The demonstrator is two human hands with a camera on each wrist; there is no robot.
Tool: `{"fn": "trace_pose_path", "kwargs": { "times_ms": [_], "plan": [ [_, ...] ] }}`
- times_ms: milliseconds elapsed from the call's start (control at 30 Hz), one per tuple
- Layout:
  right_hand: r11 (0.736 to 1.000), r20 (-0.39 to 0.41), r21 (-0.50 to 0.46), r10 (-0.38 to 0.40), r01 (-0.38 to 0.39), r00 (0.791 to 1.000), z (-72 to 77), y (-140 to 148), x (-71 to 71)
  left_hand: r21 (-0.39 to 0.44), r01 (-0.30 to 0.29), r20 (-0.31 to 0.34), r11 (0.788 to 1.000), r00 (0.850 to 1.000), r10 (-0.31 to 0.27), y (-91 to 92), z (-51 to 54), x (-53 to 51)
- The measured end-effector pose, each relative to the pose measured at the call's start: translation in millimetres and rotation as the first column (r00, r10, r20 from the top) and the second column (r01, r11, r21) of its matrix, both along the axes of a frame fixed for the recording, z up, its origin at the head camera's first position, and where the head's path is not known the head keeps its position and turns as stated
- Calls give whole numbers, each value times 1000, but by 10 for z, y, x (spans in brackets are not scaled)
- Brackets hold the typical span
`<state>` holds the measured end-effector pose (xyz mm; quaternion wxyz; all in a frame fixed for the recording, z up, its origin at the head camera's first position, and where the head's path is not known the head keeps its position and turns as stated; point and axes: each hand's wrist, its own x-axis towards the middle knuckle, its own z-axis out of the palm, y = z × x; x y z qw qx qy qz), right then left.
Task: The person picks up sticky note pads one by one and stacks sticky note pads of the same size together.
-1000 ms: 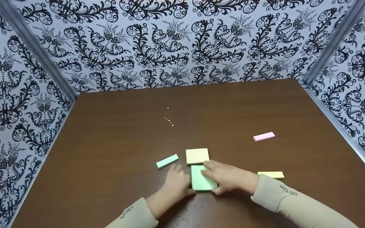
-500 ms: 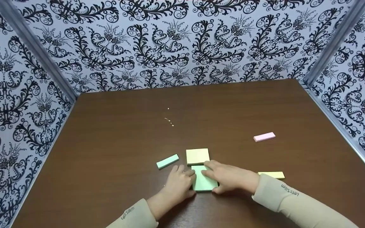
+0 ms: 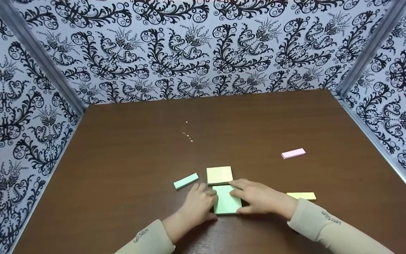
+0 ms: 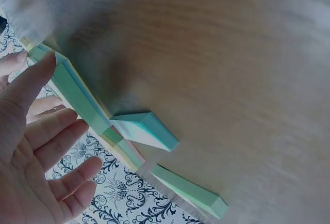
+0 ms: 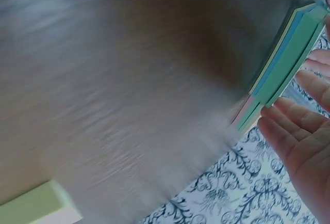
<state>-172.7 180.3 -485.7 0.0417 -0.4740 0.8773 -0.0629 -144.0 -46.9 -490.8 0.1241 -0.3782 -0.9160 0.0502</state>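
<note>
A square green pad of sticky notes lies at the near middle of the table, on top of blue and yellow layers visible in the wrist views. My left hand lies along its left side, index fingertip over the edge and thumb at the near corner. On the right side, my right hand touches the pad's edge with extended fingers. Directly behind sits a yellow pad of sticky notes. A narrow mint-green strip pad lies just beyond my left fingertips.
A pink strip pad lies farther back on the right. Partly behind my right wrist is a yellow strip pad. Small pale crumbs dot the brown table. Patterned walls enclose its back and sides.
My left fingers have come onto the left edge of the green pad. My right hand has shifted slightly to the right, uncovering more of the pad's top.
</note>
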Motion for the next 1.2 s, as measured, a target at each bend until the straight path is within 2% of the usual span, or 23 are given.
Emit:
{"fn": "trace_pose_path", "kwargs": {
  "times_ms": [133, 233, 367, 467, 600, 700, 767, 833, 900, 967, 1033, 1100, 1200],
  "plan": [
    [992, -73, -123, 10, -19, 997, 66, 148, -71, 3, 16, 7, 1000, 1000, -16, -5, 9, -14],
    [980, -127, -197, -17, -9, 992, 130, 294, -136, 24, 29, 5, 999, 1000, -29, -9, 10, -27],
    [968, -214, -251, -63, 7, 975, 167, 492, -210, 35, 29, 25, 999, 999, -30, -17, 2, -38],
    [963, -221, -266, -105, 43, 970, 161, 574, -260, 56, 30, 38, 998, 999, -32, -23, -7, -43],
    [954, -103, -254, -187, 156, 977, 133, 529, -323, 99, 46, 28, 994, 998, -49, -24, -16, -46],
    [943, -6, -237, -241, 232, 971, 93, 396, -376, 127, 57, 5, 990, 998, -58, -26, -30, -53],
    [935, 47, -239, -256, 260, 965, 58, 276, -424, 162, 54, -33, 985, 998, -49, -38, -39, -79],
    [925, 96, -243, -276, 291, 956, 31, 161, -467, 204, 34, -103, 978, 995, -13, -51, -40, -132],
    [911, 159, -248, -298, 331, 941, 14, 61, -509, 243, -12, -154, 970, 987, 51, -68, -30, -204],
    [897, 228, -241, -319, 371, 920, 6, -19, -547, 269, -76, -164, 960, 979, 123, -77, -12, -290],
    [891, 292, -218, -330, 398, 898, 3, -79, -577, 256, -146, -113, 956, 977, 180, -80, 7, -372],
    [898, 343, -182, -324, 401, 882, -3, -120, -597, 208, -197, -29, 958, 978, 208, -73, 32, -441],
    [924, 360, -125, -298, 362, 884, -11, -164, -605, 94, -232, 80, 968, 971, 225, -48, 60, -520]
  ]
}}
